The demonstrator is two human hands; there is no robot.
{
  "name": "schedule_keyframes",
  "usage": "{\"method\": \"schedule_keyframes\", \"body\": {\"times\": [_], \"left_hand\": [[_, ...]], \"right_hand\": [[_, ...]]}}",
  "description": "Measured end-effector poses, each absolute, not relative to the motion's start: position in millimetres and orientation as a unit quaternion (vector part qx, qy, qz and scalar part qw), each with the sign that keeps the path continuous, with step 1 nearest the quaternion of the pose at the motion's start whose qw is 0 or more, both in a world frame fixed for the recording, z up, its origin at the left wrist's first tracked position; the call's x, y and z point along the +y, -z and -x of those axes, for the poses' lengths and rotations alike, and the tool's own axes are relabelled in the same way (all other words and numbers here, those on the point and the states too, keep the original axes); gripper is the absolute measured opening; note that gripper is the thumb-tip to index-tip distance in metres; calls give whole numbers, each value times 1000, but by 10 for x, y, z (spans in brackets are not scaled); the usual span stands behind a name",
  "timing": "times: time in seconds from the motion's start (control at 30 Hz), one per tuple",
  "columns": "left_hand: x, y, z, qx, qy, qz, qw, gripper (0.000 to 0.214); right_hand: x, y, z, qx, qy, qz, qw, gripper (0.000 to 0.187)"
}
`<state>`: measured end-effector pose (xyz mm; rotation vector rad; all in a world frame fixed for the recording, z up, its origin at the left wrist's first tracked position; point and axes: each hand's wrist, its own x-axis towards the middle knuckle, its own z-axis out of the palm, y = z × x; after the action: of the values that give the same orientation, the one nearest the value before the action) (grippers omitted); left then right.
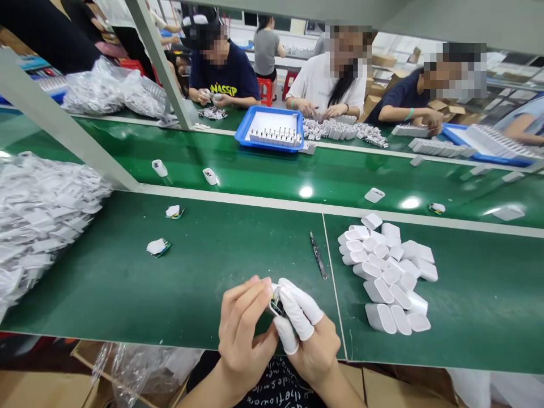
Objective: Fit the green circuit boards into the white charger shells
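My left hand (pixel 245 326) and my right hand (pixel 310 334) meet at the near edge of the green bench. White finger cots cover several fingers of the right one. Between both sets of fingertips is a small circuit board (pixel 277 307) with white plastic around it, mostly hidden by the fingers. Whether the board sits inside a housing, I cannot tell. A pair of tweezers (pixel 318 255) lies just beyond my right hand. To the right spreads a pile of hollow white housings (pixel 391 266). Off to the left rest two board assemblies with white covers, one nearer (pixel 158 247) and one farther (pixel 174 212).
A large heap of white parts in plastic (pixel 42 221) fills the left side. Beyond a pale rail (pixel 238 199) runs a shiny green belt (pixel 272 173) carrying scattered housings. Several co-workers sit across it, near a blue tray (pixel 244 127). A slanted metal post (pixel 72 124) stands at left.
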<state>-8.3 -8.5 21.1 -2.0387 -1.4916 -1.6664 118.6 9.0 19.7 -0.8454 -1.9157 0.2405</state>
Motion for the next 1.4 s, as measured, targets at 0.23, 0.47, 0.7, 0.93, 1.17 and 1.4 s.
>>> {"method": "schedule_keyframes", "body": {"times": [0.23, 0.47, 0.7, 0.93, 1.17, 1.4], "left_hand": [[-23, -125, 107, -503, 561, 652, 84, 41], [24, -125, 107, -502, 556, 652, 116, 36], [31, -140, 103, -499, 611, 611, 54, 45], [14, -95, 139, -513, 601, 607, 82, 45], [23, -68, 106, -513, 595, 612, 87, 44], [33, -28, 112, -530, 574, 619, 83, 48]], "right_hand": [[166, -195, -1096, -750, -172, 362, 526, 33], [210, -240, -1096, -776, -186, 331, 503, 35], [181, -205, -1056, -722, -251, 336, 551, 31], [145, -234, -930, -723, -241, 362, 537, 28], [159, -159, -969, -726, -230, 347, 547, 36], [147, -246, -963, -639, -365, 376, 563, 31]]}}
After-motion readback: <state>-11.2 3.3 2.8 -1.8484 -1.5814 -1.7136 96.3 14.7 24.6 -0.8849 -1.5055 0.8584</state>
